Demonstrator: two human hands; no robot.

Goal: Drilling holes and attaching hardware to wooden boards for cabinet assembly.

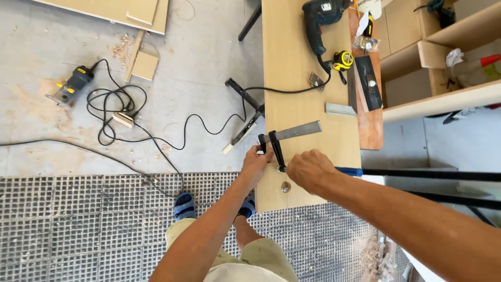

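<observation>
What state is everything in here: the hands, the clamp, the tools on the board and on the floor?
Left hand: gripping the board edge beside the clamp.
Right hand: closed over the clamp's lower end.
Bar clamp: set across the board edge, steel bar lying flat.
Wooden board: lying flat on stands.
Corded drill: lying on its side on the board.
Tape measure: closed, lying on the board.
Trim router: lying on the floor, cord tangled.

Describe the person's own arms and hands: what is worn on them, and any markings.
Both arms are bare from the bottom edge of the picture to the fingertips: no sleeves, gloves, watch, rings or wristbands show. The left hand and the right hand carry no visible markings or bandages. Below the arms, light khaki shorts and blue slip-on sandals are worn.
</observation>
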